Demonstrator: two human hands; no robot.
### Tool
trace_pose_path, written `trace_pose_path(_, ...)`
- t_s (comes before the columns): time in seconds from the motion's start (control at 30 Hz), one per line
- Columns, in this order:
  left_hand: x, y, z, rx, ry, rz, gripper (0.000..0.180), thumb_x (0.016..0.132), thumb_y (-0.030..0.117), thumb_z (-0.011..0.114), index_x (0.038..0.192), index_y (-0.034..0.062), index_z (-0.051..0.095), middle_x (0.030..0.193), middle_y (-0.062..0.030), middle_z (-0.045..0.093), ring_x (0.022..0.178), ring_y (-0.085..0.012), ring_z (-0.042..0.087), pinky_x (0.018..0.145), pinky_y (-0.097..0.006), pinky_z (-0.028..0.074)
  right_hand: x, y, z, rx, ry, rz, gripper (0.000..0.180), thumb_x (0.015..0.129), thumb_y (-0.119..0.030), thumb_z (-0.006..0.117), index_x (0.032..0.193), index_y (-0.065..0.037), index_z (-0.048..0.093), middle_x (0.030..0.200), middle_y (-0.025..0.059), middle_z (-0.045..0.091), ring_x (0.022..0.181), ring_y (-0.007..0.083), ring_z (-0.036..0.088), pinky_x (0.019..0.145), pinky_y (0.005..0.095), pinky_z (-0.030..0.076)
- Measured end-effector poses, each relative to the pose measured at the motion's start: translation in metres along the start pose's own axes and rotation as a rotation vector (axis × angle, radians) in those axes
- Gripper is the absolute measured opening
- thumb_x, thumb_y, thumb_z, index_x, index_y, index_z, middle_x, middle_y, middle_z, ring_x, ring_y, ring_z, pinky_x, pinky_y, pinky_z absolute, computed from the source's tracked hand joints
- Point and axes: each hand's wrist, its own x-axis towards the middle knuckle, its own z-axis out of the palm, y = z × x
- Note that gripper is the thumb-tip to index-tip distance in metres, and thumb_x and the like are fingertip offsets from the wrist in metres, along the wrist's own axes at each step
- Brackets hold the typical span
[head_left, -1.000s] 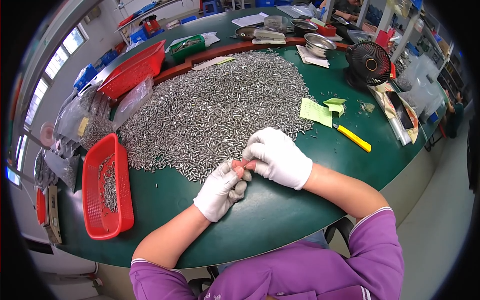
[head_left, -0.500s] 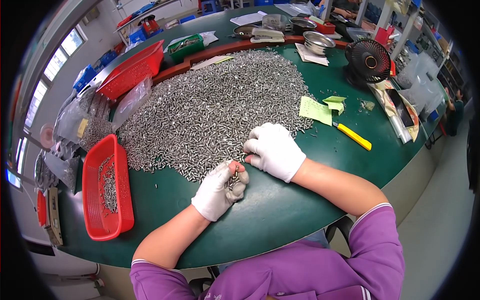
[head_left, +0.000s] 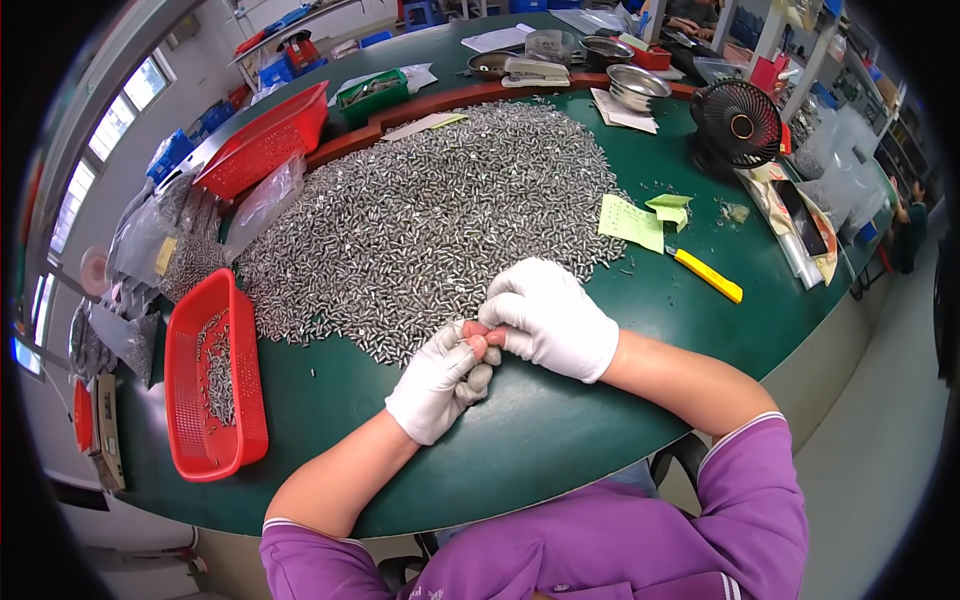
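Note:
A wide heap of small silvery metal pins [head_left: 420,215] covers the middle of the green table. At its near edge my two hands meet, both in white gloves with bare fingertips. My left hand [head_left: 440,380] is closed, its fingers curled around a few of the metal pins, which are mostly hidden now. The thumb and forefinger of my right hand [head_left: 550,315] are pinched together against the left fingertips. Whatever lies between those tips is too small to make out. To the left stands a red perforated basket [head_left: 252,400] with some of the pins in it.
Right of the heap lie a green paper note [head_left: 630,221] and a yellow utility knife [head_left: 708,275]. A black fan [head_left: 738,122] stands at the back right, near metal bowls [head_left: 638,85]. Another red basket [head_left: 265,140] and filled plastic bags [head_left: 125,335] line the left side.
My right hand has drawn back from the heap's edge toward me, and its fingertips now touch those of my left hand. The left hand has barely moved; its thumb and forefinger are closer together.

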Motion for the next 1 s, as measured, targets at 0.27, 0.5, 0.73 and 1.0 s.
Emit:
trace_pose_path(0.27, -0.002, 0.001, 0.002, -0.040, 0.027, 0.019, 0.017, 0.096, 0.028, 0.059, 0.099, 0.0117, 0.055, 0.087, -0.0018, 0.059, 0.065, -0.0094, 0.049, 0.059, -0.022, 0.041, 0.001, 0.012, -0.006, -0.110, -0.078, 0.043, 0.011, 0.075, -0.019, 0.070, 0.085, -0.015, 0.068, 0.087, 0.0045, 0.063, 0.084, 0.0279, 0.061, 0.071, 0.0407, 0.051)
trace_pose_path(0.5, -0.004, 0.003, 0.000, -0.091, 0.017, 0.039, 0.021, 0.101, 0.029, 0.044, 0.102, 0.0104, 0.053, 0.089, -0.0040, 0.057, 0.065, -0.0115, 0.049, 0.063, -0.026, 0.043, -0.003, 0.020, -0.002, -0.161, -0.232, -0.017, 0.009, 0.072, -0.019, 0.071, 0.079, -0.016, 0.067, 0.082, 0.0051, 0.061, 0.081, 0.0272, 0.061, 0.068, 0.0414, 0.049)
trace_pose_path(0.73, -0.004, 0.002, 0.003, -0.092, 0.070, 0.040, 0.023, 0.100, 0.032, 0.047, 0.104, 0.0103, 0.053, 0.089, -0.0051, 0.057, 0.066, -0.0115, 0.049, 0.063, -0.026, 0.042, 0.002, 0.015, 0.000, -0.251, -0.286, -0.091, 0.008, 0.075, -0.024, 0.066, 0.076, -0.016, 0.066, 0.080, 0.0046, 0.058, 0.084, 0.0258, 0.059, 0.069, 0.0400, 0.046)
trace_pose_path(1.0, -0.001, 0.001, 0.000, -0.088, -0.017, 0.040, 0.014, 0.094, 0.023, 0.063, 0.099, 0.0127, 0.054, 0.086, -0.0030, 0.060, 0.064, -0.0096, 0.047, 0.059, -0.024, 0.040, 0.001, 0.015, 0.002, -0.319, -0.333, -0.082, 0.011, 0.076, -0.024, 0.066, 0.077, -0.014, 0.066, 0.082, 0.0048, 0.058, 0.086, 0.0255, 0.058, 0.072, 0.0395, 0.046)
